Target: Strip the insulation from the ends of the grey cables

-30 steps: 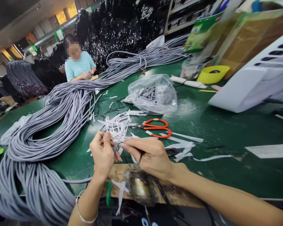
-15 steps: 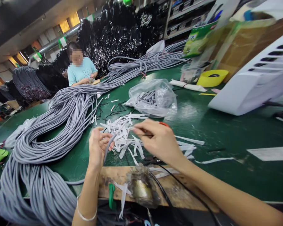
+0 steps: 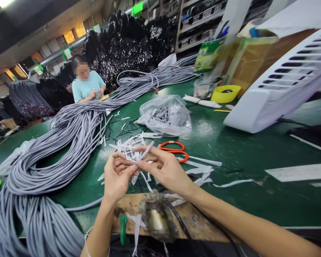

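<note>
My left hand (image 3: 117,175) and my right hand (image 3: 163,167) meet above the front of the green table (image 3: 230,150). Both pinch the same thin grey cable end (image 3: 146,151), whose tip sticks up between the fingertips. The cable runs down from my left hand toward the big grey cable bundle (image 3: 56,150) on the left. Under my hands lie several white paper strips (image 3: 133,148) and a wooden board (image 3: 182,217) with a worn metal fixture (image 3: 156,217). Orange-handled scissors (image 3: 175,149) lie just beyond my right hand.
A clear plastic bag (image 3: 166,116) of short grey pieces sits behind the scissors. A white fan housing (image 3: 280,85), a yellow bowl (image 3: 226,93) and cardboard boxes stand at the right. Another person in a light blue shirt (image 3: 87,87) works across the table.
My right hand came back from over the scissors and joined my left hand. Both now pinch the cable end, which points upward. The camera shifted slightly.
</note>
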`<move>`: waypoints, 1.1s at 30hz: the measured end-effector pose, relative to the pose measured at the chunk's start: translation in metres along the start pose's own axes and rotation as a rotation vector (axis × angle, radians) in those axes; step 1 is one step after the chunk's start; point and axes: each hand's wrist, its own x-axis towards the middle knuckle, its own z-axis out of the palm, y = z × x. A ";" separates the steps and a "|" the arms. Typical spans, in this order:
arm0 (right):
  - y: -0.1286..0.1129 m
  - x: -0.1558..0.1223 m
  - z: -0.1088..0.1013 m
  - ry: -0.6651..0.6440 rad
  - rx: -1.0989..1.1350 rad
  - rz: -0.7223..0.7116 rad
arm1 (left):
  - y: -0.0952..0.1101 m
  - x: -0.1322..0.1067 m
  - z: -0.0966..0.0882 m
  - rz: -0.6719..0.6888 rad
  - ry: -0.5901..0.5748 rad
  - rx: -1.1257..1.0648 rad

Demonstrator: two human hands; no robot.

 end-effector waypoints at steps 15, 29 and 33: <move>-0.003 0.004 -0.002 0.070 -0.105 -0.081 | 0.006 -0.003 -0.003 -0.033 0.042 -0.135; -0.007 0.010 -0.025 0.293 -0.107 -0.186 | 0.007 -0.003 0.002 0.004 0.022 -0.136; -0.002 0.013 -0.029 0.126 -0.535 -0.223 | 0.007 -0.002 0.004 -0.029 0.019 -0.107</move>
